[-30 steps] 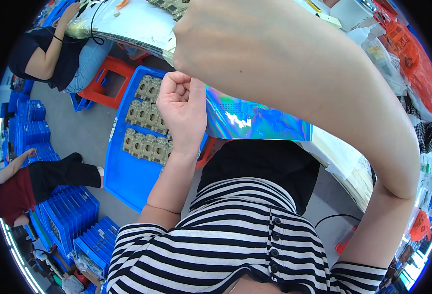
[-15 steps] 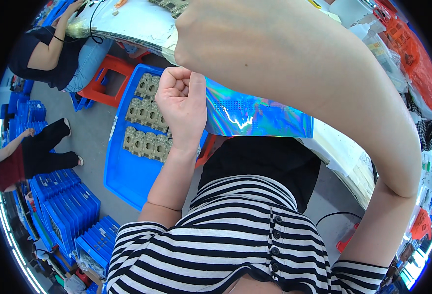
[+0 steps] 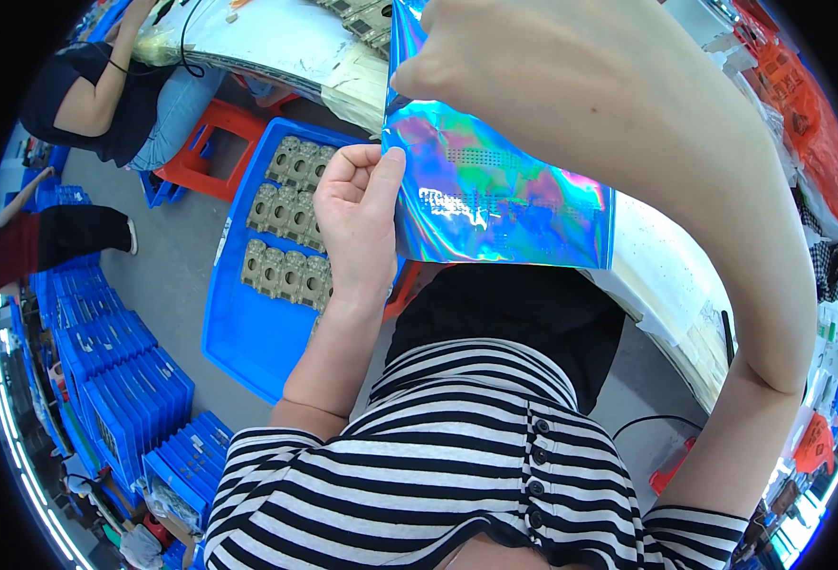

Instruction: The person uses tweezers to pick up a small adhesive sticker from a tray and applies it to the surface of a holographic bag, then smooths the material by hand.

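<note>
Both hands (image 3: 357, 214) gripping pouch (image 3: 495, 199) — shiny, iridescent, flat

Shiny iridescent flat pouch (image 3: 495, 195) held before chest.

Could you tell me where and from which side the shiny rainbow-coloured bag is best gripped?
Probably by its edges. The bag is flat and thin, held up in the air, so a pinch across an edge suits it. The left hand already pinches the left edge from the left, and the right hand grips the top from above. The bottom and right edges hang free.
</note>
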{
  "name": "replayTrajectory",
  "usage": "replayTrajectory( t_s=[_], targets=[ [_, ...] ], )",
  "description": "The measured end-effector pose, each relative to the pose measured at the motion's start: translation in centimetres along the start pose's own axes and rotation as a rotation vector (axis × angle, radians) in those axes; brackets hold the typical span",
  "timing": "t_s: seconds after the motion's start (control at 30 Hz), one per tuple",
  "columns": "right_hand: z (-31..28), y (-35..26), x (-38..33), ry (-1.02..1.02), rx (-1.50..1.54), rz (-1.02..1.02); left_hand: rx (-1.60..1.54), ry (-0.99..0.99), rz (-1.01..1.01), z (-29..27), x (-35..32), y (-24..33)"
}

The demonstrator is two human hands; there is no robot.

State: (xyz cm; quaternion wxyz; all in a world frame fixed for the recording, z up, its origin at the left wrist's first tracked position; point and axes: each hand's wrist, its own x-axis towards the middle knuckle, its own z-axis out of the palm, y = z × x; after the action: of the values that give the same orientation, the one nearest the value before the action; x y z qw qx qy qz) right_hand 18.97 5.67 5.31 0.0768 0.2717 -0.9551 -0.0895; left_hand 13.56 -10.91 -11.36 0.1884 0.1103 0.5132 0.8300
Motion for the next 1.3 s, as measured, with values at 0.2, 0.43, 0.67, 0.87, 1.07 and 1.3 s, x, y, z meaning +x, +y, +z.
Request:
replayTrajectory(
  t_s=[0.2, 0.43, 0.67, 0.87, 1.07, 1.3],
  targets=[
    [-0.8, -0.4, 0.6, 0.002, -0.016, -0.063, 0.048, 0.016, 0.051, 0.0, -0.1, -0.4],
    [-0.5, -1.4, 1.0, -0.024, -0.14, -0.05, 0.073, 0.029, 0.085, 0.3, -0.2, -0.3],
    [-1.6, -0.3, 1.0, -0.048, -0.004, -0.133, 0.044, 0.02, 0.142, 0.3, 0.1, -0.6],
    [-1.8, -0.1, 1.8, -0.185, 0.049, -0.121, 0.102, 0.021, 0.201, 0.5, 0.3, -0.5],
    [-1.9, -0.9, 0.8, -0.076, -0.036, -0.124, 0.136, 0.025, 0.234, 0.6, 0.3, -0.4],
    [-1.2, -1.2, 0.7, -0.098, -0.111, -0.095, 0.161, 0.019, 0.258, 0.6, 0.4, -0.6]
  ],
)
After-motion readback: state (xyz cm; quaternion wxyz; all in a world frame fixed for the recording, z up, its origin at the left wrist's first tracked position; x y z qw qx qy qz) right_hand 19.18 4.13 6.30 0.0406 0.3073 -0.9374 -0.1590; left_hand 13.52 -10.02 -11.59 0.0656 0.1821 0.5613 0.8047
